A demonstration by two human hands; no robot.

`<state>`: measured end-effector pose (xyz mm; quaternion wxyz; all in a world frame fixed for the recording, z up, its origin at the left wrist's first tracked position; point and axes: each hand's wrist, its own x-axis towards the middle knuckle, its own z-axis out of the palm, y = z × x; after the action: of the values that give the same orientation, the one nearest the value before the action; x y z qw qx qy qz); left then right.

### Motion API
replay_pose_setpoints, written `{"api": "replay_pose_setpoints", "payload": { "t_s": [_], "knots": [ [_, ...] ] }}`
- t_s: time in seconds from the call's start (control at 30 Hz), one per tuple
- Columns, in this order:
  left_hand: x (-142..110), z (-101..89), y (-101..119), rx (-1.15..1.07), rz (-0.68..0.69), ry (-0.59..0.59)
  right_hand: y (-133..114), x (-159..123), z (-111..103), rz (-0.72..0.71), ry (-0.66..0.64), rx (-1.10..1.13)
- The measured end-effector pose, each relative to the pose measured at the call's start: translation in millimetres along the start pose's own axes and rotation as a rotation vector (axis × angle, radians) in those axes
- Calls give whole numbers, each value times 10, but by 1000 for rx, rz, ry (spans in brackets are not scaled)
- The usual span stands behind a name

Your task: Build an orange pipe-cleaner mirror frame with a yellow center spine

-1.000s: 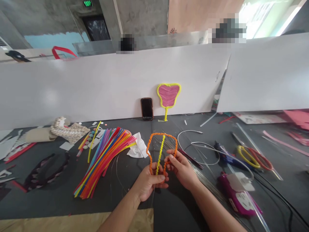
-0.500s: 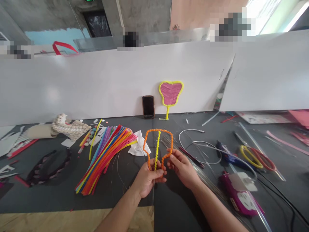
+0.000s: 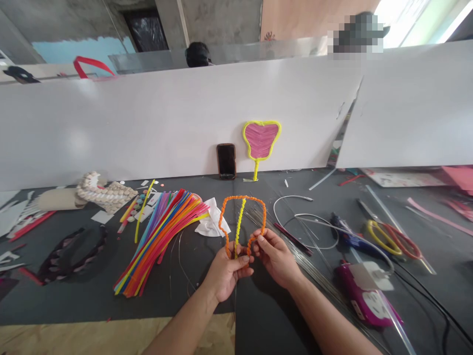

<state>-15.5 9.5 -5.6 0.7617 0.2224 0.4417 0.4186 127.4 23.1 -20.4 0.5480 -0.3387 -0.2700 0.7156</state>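
A frame bent from twisted orange pipe cleaner (image 3: 220, 217) stands upright between my hands, wide at the top and narrow below. A twisted yellow pipe cleaner (image 3: 239, 223) runs from its top edge down the middle, leaning slightly. My left hand (image 3: 228, 270) is closed around the lower ends of both. On the right side, where the orange outline bends inward, my right hand (image 3: 272, 254) pinches it between thumb and fingers. Behind, a pink fan-shaped piece with a yellow edge and stem (image 3: 262, 140) stands against the white partition.
Loose pipe cleaners (image 3: 158, 241) lie left of my hands beside a crumpled white tissue (image 3: 212, 219). Thin metal wires (image 3: 314, 276), scissors (image 3: 391, 239), a glue gun (image 3: 351, 235) and a purple power strip (image 3: 364, 296) lie to the right. A phone (image 3: 226, 161) leans on the partition (image 3: 148, 123).
My right hand has shifted slightly left along the orange frame's bend. The yellow pipe cleaner's lower part has swung a little to the left. My left hand keeps its hold.
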Motion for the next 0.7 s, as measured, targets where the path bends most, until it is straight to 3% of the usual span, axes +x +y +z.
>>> {"api": "replay_pose_setpoints", "payload": {
  "t_s": [0.17, 0.37, 0.47, 0.6, 0.7],
  "knots": [
    [4, 7, -12, -15, 6, 28, 0, 3, -5, 5, -13, -3],
    [-2, -26, 30, 6, -24, -85, -1, 3, -18, 22, -13, -90],
    [2, -46, 68, 43, 7, -76, -16, 16, -53, -91, 53, -309],
    [-7, -59, 95, 124, 70, -50, -53, 11, -105, -365, 161, -699],
    [-22, -59, 98, 151, 109, -18, -49, -12, -106, -346, 88, -841]
  ]
}}
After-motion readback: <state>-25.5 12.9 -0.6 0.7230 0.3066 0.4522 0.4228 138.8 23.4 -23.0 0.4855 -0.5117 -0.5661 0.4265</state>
